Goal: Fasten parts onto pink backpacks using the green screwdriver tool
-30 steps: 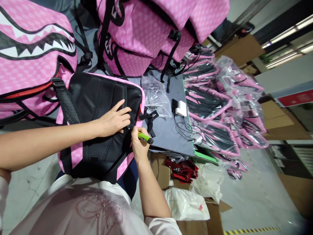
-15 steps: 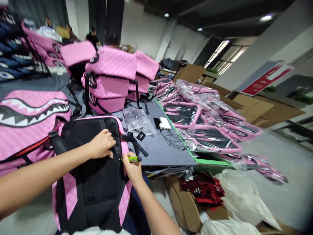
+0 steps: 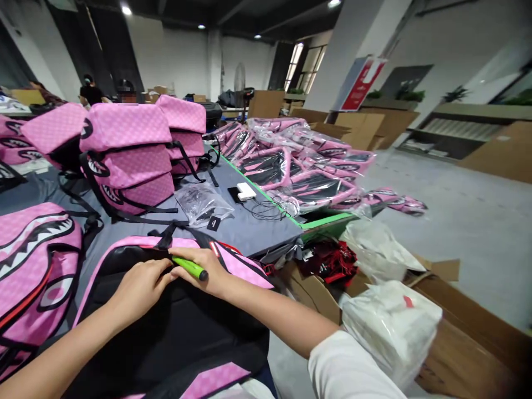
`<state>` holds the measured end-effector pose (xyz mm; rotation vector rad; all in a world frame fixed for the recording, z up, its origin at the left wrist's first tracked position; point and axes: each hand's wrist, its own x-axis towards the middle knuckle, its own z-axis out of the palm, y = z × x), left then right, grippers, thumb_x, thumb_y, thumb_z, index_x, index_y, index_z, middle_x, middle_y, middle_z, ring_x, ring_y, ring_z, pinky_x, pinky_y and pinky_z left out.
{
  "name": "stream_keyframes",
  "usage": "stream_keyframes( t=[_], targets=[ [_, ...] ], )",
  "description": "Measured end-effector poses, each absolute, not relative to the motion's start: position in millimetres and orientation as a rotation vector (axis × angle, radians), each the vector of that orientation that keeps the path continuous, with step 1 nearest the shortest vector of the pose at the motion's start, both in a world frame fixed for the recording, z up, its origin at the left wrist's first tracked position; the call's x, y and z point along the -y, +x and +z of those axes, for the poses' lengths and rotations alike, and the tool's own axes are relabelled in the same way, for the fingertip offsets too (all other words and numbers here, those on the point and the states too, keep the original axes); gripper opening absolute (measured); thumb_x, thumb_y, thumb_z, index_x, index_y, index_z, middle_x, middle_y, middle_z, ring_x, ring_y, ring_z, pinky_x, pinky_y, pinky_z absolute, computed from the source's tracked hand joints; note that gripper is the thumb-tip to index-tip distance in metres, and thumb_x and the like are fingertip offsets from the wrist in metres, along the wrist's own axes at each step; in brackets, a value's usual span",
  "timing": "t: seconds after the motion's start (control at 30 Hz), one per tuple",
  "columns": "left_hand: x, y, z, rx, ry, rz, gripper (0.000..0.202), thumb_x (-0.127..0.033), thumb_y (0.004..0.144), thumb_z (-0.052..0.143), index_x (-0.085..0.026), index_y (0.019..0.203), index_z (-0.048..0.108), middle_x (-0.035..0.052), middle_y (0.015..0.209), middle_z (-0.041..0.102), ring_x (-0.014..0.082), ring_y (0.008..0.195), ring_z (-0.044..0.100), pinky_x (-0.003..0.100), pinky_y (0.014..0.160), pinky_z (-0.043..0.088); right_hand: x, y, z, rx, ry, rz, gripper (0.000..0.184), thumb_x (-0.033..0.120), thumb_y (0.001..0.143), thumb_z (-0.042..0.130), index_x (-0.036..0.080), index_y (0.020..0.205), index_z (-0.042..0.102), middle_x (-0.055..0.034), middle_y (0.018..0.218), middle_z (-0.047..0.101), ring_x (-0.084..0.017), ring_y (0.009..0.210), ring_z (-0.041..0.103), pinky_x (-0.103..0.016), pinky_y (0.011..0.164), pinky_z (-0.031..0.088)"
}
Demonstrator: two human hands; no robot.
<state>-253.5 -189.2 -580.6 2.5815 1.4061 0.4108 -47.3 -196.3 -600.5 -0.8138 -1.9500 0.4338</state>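
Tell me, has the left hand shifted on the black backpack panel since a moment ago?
Yes. The left hand has slid off the middle of the backpack panel towards its top edge, and now meets the right hand at the green pen.

Grey concrete floor [image 3: 465, 221], white pillar [image 3: 332, 55], dark ceiling with spotlights [image 3: 124, 9].

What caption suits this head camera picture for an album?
Both hands on a pink-and-black backpack, the right hand gripping a green tool, left hand beside it.
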Motion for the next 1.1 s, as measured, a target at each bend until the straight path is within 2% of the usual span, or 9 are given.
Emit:
stream_keyframes(
  t=[0.13,0.23,0.3,0.4,0.63,0.73,0.83,0.97,1.1],
  targets=[
    [166.1,-279.8,-592.1,-1.339,2.604,0.463,0.042,-0.043,0.097,0.039,-0.025,0.116,0.071,0.0058,0.12,0.074,0.0263,0.11,0.07,0.039,0.096,0.053,181.5,-65.9,-632.4,1.924,-0.847,0.208,0.038,0.041,0.094,0.065,0.021,0.126,0.067,-0.0088,0.12,0.075,-0.02,0.108,0.071,-0.032,0.099,0.054],
    [161.8,-302.2,-583.7,-1.583,2.757,0.781,0.042,-0.046,0.096,0.041,-0.027,0.123,0.066,0.0092,0.123,0.072,0.0343,0.115,0.065,0.051,0.099,0.049,177.7,-85.8,-632.8,1.978,-0.815,0.122,0.043,0.044,0.096,0.063,0.017,0.129,0.065,-0.0093,0.115,0.076,-0.019,0.108,0.071,-0.03,0.1,0.052],
    [156.2,-312.0,-581.7,-1.75,2.846,0.902,0.053,-0.046,0.094,0.048,-0.025,0.142,0.052,0.0151,0.148,0.053,0.0421,0.135,0.05,0.06,0.107,0.04,173.8,-97.8,-630.4,2.016,-0.839,0.091,0.047,0.048,0.095,0.062,0.015,0.129,0.064,-0.0082,0.106,0.078,-0.019,0.1,0.072,-0.029,0.096,0.052],
    [139.1,-319.1,-585.3,-1.757,2.914,0.646,0.08,-0.045,0.089,0.057,-0.019,0.158,0.027,0.0196,0.164,0.027,0.0426,0.146,0.036,0.058,0.109,0.04,165.0,-111.5,-630.5,2.064,-0.911,0.078,0.051,0.052,0.094,0.063,0.017,0.131,0.063,-0.0055,0.094,0.078,-0.019,0.089,0.073,-0.03,0.09,0.052],
    [117.6,-305.8,-581.6,-1.777,2.748,0.099,0.084,-0.048,0.085,0.068,-0.021,0.156,0.032,0.0145,0.146,0.056,0.0346,0.126,0.056,0.043,0.097,0.046,170.5,-120.2,-650.6,1.971,-0.914,0.336,0.036,0.039,0.093,0.064,0.021,0.124,0.064,-0.0073,0.099,0.076,-0.022,0.092,0.07,-0.037,0.094,0.049],
    [116.6,-300.2,-583.4,-1.707,2.757,0.107,0.08,-0.047,0.085,0.071,-0.021,0.152,0.037,0.0138,0.143,0.058,0.0316,0.126,0.056,0.04,0.098,0.043,179.0,-108.8,-659.1,1.931,-0.853,0.489,0.027,0.034,0.092,0.062,0.024,0.118,0.063,-0.0046,0.088,0.075,-0.022,0.089,0.069,-0.04,0.094,0.049],
    [122.7,-298.5,-588.8,-1.696,2.777,0.131,0.095,-0.049,0.081,0.074,-0.018,0.158,0.026,0.0164,0.147,0.053,0.0317,0.129,0.051,0.041,0.101,0.039,179.3,-99.8,-662.3,1.859,-0.96,0.632,0.032,0.035,0.09,0.064,0.025,0.119,0.058,-0.004,0.089,0.074,-0.022,0.088,0.07,-0.04,0.089,0.052],
    [134.7,-296.9,-594.5,-1.7,2.824,0.078,0.129,-0.055,0.067,0.084,-0.019,0.162,0.005,0.0216,0.162,0.031,0.0395,0.144,0.032,0.057,0.115,0.024,173.9,-100.9,-663.2,1.735,-1.053,0.789,0.036,0.041,0.086,0.067,0.023,0.113,0.051,-0.0006,0.08,0.071,-0.019,0.072,0.07,-0.033,0.069,0.054],
    [138.0,-293.3,-599.8,-1.78,2.82,-0.055,0.134,-0.048,0.064,0.088,-0.023,0.162,0.0,0.0216,0.168,0.01,0.0439,0.152,0.015,0.071,0.116,0.01,170.0,-103.0,-662.1,1.713,-1.088,0.89,0.029,0.043,0.087,0.068,0.022,0.103,0.056,-0.0011,0.078,0.071,-0.019,0.072,0.071,-0.031,0.069,0.055]
  ],
)
